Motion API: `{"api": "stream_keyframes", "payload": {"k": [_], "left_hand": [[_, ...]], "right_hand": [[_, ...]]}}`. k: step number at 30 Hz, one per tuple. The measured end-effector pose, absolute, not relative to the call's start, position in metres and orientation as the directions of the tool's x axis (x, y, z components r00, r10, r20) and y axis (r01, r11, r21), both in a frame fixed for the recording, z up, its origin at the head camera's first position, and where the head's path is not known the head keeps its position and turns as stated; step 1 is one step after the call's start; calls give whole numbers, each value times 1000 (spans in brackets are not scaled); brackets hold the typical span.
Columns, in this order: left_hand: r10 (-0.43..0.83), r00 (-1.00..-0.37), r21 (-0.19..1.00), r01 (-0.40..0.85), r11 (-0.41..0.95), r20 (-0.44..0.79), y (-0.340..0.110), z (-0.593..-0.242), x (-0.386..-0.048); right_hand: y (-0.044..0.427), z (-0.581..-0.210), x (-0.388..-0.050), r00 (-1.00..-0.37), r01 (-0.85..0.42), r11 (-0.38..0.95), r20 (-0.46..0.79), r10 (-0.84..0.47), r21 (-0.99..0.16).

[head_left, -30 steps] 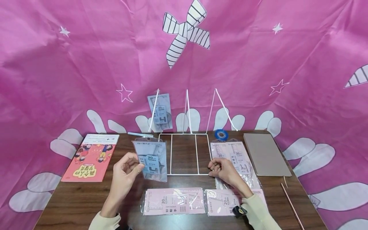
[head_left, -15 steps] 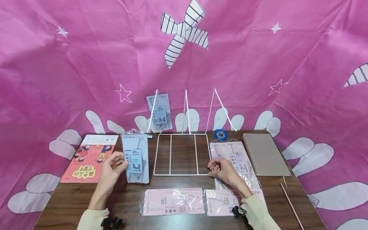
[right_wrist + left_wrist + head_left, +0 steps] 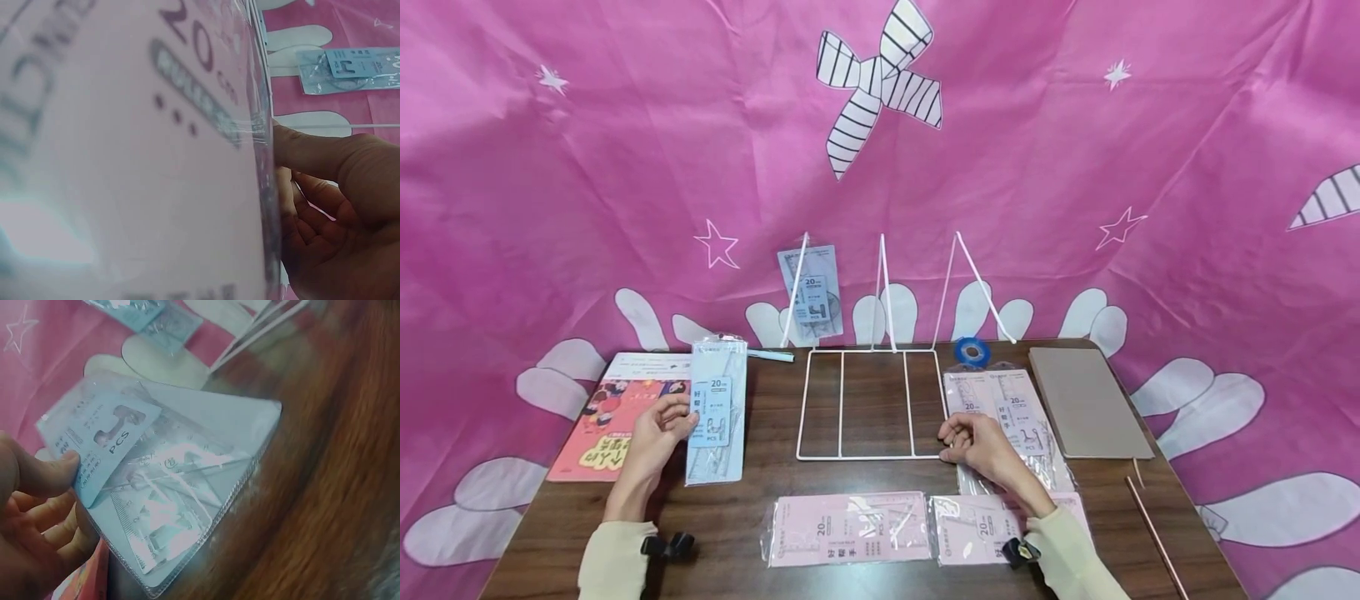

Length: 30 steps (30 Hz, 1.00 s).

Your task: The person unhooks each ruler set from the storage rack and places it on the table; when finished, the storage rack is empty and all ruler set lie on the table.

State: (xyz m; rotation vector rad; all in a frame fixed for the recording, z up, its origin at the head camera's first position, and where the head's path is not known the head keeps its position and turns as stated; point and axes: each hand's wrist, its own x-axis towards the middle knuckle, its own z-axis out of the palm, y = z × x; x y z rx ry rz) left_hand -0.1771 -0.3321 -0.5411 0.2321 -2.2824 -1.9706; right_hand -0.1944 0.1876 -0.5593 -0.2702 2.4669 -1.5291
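Observation:
My left hand [image 3: 662, 425] pinches the left edge of a blue ruler set in a clear sleeve [image 3: 718, 412], held upright beside the red book. In the left wrist view, clear rulers show inside the ruler set [image 3: 181, 487], with the thumb on its label. At the front right corner of a white wire rack [image 3: 876, 457], my right hand [image 3: 973, 442] has curled fingers and thumb on the wire. The right wrist view hides those fingertips behind a near pink ruler set [image 3: 137, 156]. Another blue ruler set [image 3: 814, 292] hangs at the rack's left upright.
Pink ruler sets lie in front [image 3: 850, 529] and to the right [image 3: 1018, 417] of the rack. Around them are a red book [image 3: 613, 425], a pen [image 3: 770, 355], blue tape [image 3: 972, 352], a grey notebook [image 3: 1090, 404] and a copper-coloured rod [image 3: 1153, 533].
My left hand has carried the blue ruler set leftward, away from the rack and over to the red book's right edge. My right hand stays at the rack's corner.

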Motion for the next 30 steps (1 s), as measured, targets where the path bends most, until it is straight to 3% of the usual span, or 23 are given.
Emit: {"api": "stream_keyframes", "payload": {"k": [16,24,30], "left_hand": [[-267,-964,849,-135,511,7,-339,-546,-177],[-342,-939,816,-160,555,48,-337,-547,-176],[-335,-941,884,-119,451,44,-330,-540,-184]], "right_hand": [[187,-559,-195,-956,-37,437,-96,-278,-899],[188,-558,-194,-955,-39,445,-98,-281,-895],[188,-559,-194,-955,-40,447,-97,-279,-893]]}}
